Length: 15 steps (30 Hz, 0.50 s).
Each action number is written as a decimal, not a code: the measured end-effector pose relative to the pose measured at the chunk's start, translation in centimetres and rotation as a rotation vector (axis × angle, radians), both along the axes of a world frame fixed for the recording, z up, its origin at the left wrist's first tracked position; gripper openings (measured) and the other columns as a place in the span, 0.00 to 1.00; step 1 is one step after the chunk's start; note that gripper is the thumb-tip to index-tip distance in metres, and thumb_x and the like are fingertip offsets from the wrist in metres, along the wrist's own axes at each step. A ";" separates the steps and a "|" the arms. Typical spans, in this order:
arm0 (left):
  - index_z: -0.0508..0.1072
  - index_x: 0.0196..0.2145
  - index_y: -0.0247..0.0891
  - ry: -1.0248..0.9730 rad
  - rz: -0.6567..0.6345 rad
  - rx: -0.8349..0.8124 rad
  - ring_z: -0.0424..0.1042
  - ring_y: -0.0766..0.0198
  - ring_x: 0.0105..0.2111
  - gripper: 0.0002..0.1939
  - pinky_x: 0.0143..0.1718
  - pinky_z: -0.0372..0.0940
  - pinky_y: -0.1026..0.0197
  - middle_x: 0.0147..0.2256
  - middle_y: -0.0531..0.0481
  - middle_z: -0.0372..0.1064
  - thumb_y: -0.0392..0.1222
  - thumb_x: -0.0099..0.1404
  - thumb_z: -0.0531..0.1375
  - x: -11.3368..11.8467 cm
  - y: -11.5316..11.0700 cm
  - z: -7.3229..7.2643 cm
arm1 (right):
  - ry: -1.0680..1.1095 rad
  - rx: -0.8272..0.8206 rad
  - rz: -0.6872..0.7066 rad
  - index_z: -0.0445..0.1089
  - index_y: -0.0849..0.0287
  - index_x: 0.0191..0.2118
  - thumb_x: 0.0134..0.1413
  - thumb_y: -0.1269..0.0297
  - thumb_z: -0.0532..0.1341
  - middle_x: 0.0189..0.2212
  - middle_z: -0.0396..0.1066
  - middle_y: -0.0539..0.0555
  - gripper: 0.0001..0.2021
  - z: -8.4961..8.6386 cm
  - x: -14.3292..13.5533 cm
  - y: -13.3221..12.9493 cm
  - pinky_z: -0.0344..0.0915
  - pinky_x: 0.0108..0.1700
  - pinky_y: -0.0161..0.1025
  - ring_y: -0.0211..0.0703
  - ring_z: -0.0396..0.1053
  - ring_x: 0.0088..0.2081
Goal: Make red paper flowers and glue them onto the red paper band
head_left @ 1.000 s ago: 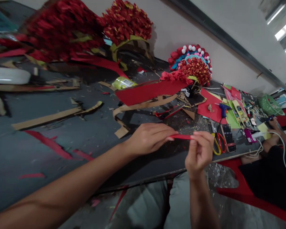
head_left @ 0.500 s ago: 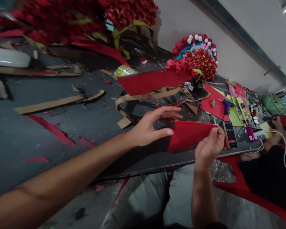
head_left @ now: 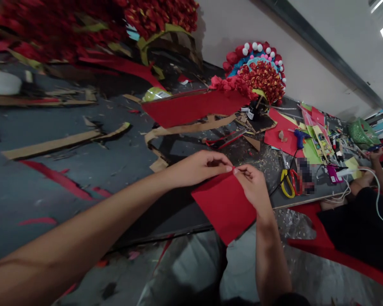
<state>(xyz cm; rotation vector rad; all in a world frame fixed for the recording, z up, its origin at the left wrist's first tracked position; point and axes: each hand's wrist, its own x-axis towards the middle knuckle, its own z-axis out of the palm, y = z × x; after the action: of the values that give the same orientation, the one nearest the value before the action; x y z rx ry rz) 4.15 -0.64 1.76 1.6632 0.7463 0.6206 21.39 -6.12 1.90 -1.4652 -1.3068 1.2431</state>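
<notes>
A red sheet of paper or felt (head_left: 225,206) hangs from my fingertips over the table's front edge, one corner pointing down. My left hand (head_left: 207,166) pinches its upper edge between thumb and fingers. Right beside it, my right hand (head_left: 252,182) pinches the same edge, the two thumbs almost touching. Yellow-and-red-handled scissors (head_left: 290,182) lie on the table to the right of my right hand. Beyond my hands rests a red-handled box cutter (head_left: 226,139).
Cardboard strips (head_left: 54,144) and red scraps (head_left: 55,178) litter the table. Red flower decorations (head_left: 166,17) and a fan-shaped piece (head_left: 258,72) stand at the back. A blue glue gun (head_left: 300,138) and a green basket (head_left: 364,132) lie rightward. Another person's arm (head_left: 381,170) is at far right.
My left hand has moved to the sheet and now pinches it. My right hand has moved left and closer. The sheet has turned and hangs broad face toward me. The scissors now show fully.
</notes>
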 end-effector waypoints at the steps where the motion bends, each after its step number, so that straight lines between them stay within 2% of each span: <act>1: 0.75 0.33 0.37 0.023 -0.010 0.006 0.70 0.65 0.28 0.18 0.28 0.64 0.67 0.30 0.50 0.75 0.55 0.60 0.55 0.1 0.0 -0.1 | -0.010 0.006 0.005 0.69 0.58 0.30 0.49 0.58 0.60 0.25 0.70 0.48 0.09 0.0 -0.1 0.0 0.62 0.33 0.33 0.36 0.67 0.29; 4: 0.73 0.29 0.36 0.099 -0.012 0.044 0.66 0.68 0.23 0.19 0.24 0.59 0.70 0.24 0.53 0.70 0.54 0.62 0.52 0.3 -0.3 -0.3 | -0.092 0.013 0.037 0.66 0.58 0.27 0.51 0.58 0.57 0.23 0.66 0.46 0.09 0.0 -0.3 0.0 0.58 0.31 0.32 0.35 0.64 0.27; 7: 0.72 0.28 0.36 0.142 0.087 0.112 0.62 0.69 0.21 0.20 0.21 0.55 0.70 0.20 0.55 0.65 0.54 0.62 0.51 0.5 -0.4 -0.6 | -0.219 0.019 0.111 0.61 0.57 0.25 0.56 0.56 0.52 0.21 0.60 0.44 0.13 0.0 -0.3 0.1 0.53 0.28 0.32 0.34 0.58 0.25; 11: 0.73 0.30 0.37 0.180 0.173 0.225 0.63 0.67 0.23 0.19 0.23 0.55 0.68 0.22 0.54 0.67 0.54 0.62 0.50 0.1 0.1 -0.9 | -0.301 0.033 0.170 0.59 0.57 0.25 0.57 0.57 0.50 0.21 0.56 0.44 0.13 0.1 0.3 -0.1 0.51 0.29 0.32 0.34 0.55 0.26; 15: 0.71 0.29 0.37 0.229 0.397 0.263 0.63 0.66 0.24 0.18 0.25 0.56 0.67 0.24 0.53 0.69 0.53 0.61 0.50 -0.5 1.1 -0.9 | -0.256 -0.049 0.205 0.56 0.57 0.22 0.55 0.57 0.52 0.19 0.49 0.43 0.14 0.5 1.9 -0.5 0.48 0.27 0.32 0.32 0.50 0.23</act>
<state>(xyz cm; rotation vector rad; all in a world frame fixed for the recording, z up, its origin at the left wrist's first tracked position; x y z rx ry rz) 3.68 0.43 0.91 1.8619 1.2213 0.8431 23.24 -6.63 2.44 -1.5963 -1.6417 1.2544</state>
